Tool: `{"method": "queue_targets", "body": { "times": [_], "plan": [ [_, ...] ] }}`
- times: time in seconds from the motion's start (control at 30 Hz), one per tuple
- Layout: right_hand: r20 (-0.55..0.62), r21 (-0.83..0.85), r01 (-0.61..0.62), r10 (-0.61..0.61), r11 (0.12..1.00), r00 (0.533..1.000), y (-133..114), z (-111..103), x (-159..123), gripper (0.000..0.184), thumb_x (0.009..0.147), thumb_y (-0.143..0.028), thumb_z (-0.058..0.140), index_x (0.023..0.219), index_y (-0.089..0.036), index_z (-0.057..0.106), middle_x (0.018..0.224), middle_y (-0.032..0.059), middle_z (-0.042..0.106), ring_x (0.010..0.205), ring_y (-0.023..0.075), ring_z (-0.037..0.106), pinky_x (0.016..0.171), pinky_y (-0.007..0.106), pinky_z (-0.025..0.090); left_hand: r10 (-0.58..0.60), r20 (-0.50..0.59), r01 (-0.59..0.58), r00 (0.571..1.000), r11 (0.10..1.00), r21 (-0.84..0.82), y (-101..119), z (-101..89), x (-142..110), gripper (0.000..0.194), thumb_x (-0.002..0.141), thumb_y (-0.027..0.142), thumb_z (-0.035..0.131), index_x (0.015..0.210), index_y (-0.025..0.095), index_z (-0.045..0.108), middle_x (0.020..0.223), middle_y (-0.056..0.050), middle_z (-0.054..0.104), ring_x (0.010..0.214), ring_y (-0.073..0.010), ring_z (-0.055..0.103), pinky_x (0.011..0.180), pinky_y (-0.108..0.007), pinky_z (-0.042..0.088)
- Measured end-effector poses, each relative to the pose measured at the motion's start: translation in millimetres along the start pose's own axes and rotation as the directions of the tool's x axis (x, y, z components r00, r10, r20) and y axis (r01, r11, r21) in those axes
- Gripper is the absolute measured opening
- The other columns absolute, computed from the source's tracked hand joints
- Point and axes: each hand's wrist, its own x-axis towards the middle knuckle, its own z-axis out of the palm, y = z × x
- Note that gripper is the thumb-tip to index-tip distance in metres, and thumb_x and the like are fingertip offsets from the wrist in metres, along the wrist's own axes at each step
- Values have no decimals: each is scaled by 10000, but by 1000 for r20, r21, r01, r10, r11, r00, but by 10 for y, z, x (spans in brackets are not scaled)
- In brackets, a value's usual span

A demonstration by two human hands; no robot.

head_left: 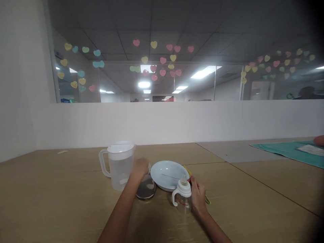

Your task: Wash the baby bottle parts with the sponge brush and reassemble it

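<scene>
My right hand (pixel 198 195) is closed around the side of a clear baby bottle (pixel 182 202), which has a white collar, a white handle, a pale teat and red print. The bottle stands nearly upright in front of a white bowl (pixel 160 168), in which a thin utensil handle or line shows. My left hand (pixel 140 167) is curled and blurred by motion, above a round metal dish (pixel 146 189). A small whitish bit shows at its fingertips; what it is stays unclear. Left of that hand stands a translucent plastic jug (pixel 121 167) with its handle to the left.
Behind the bowl and my right hand, part of a yellow-green utensil (pixel 207 199) peeks out. A teal cloth (pixel 286 150) lies at the far right, with part of another person's hand (pixel 319 140) by it. A white wall (pixel 162 121) with windows bounds the table's back.
</scene>
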Motion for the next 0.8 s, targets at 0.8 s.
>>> {"method": "queue_targets", "body": {
  "times": [0.8],
  "plan": [
    [-37,-18,46,-46,999,998,-51,29,-61,558,701,-730,401,505,-208,397,480,-35,389,500,114,343,481,252,304,570,-49,-493,820,659,-568,692,56,-229,541,742,441,589,1227,219,499,1090,-54,621,945,-189,590,847,-287,442]
  ]
}}
